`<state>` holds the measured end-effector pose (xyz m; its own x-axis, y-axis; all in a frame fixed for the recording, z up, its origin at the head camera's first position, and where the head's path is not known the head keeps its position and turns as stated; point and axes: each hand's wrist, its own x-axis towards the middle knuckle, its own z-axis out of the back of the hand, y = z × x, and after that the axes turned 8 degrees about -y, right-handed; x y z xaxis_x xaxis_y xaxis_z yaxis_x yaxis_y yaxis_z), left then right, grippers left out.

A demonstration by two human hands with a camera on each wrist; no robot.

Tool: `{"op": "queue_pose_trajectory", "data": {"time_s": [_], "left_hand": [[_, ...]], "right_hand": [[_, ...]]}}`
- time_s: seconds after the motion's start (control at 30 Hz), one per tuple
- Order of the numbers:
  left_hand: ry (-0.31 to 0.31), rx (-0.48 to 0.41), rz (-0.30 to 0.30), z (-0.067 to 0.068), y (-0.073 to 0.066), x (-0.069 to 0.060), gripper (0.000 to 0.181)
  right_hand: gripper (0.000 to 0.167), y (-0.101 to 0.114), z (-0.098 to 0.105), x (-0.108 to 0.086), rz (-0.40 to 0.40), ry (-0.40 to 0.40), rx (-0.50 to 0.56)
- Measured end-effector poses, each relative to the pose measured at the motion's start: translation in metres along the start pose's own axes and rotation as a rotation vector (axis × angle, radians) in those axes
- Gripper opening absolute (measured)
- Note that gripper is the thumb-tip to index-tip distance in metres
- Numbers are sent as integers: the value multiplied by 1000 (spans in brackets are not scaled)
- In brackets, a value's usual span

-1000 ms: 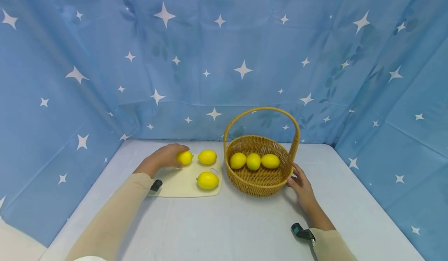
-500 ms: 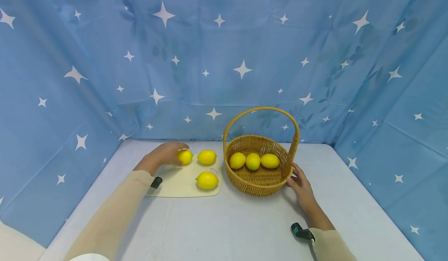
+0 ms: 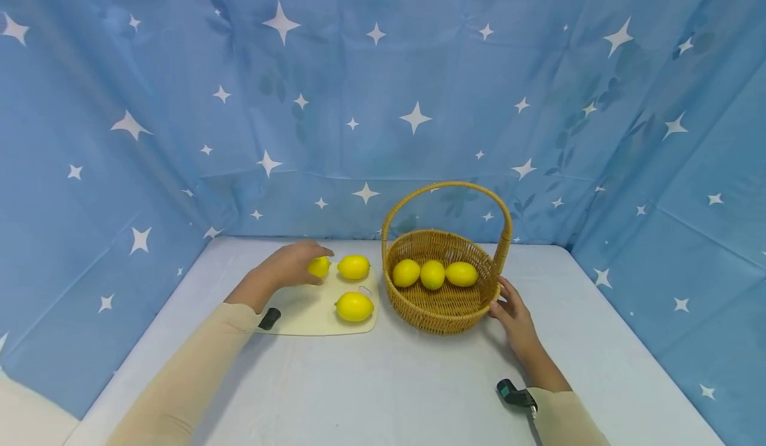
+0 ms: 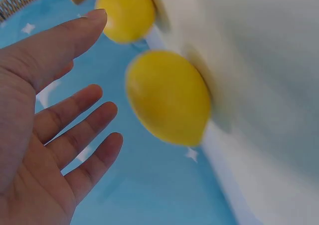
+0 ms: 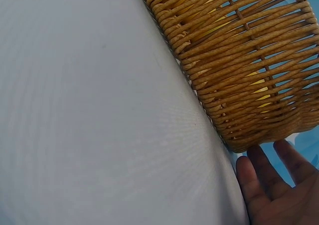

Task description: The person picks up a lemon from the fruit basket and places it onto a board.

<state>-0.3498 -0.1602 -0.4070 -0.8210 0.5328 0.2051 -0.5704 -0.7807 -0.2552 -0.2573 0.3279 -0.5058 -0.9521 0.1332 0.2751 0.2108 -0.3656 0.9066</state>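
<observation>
Over the back-left of a cream cutting board (image 3: 299,313), my left hand (image 3: 293,264) partly hides a lemon (image 3: 320,267). In the left wrist view the fingers are spread and nearly straight, with a gap between them and the nearer lemon (image 4: 169,98). Two other lemons lie on the board, one at the back right (image 3: 354,267) and one at the front right (image 3: 354,307). My right hand (image 3: 517,320) touches the right side of a wicker basket (image 3: 443,320) with extended fingertips, as the right wrist view shows. Three lemons (image 3: 433,275) sit in a row inside the basket.
The basket's tall arched handle (image 3: 449,185) rises above its rim. A white table (image 3: 383,386) carries everything. Blue star-patterned curtains (image 3: 383,100) stand behind it and along both sides.
My left hand has shifted slightly right, covering more of the back-left lemon. The right hand, the basket and the lemons stay in place.
</observation>
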Motion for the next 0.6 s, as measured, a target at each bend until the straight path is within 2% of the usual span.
{"op": "queue_pose_trajectory", "data": {"time_s": [0.3,0.6], "left_hand": [[21,63,-111,2,-47,1,58],[-10,100,-318,1,-87,3,48]], "right_hand": [[63,2,0,-2,-13,-4,21],[64,5,-1,-2,-24,-2,11]]}}
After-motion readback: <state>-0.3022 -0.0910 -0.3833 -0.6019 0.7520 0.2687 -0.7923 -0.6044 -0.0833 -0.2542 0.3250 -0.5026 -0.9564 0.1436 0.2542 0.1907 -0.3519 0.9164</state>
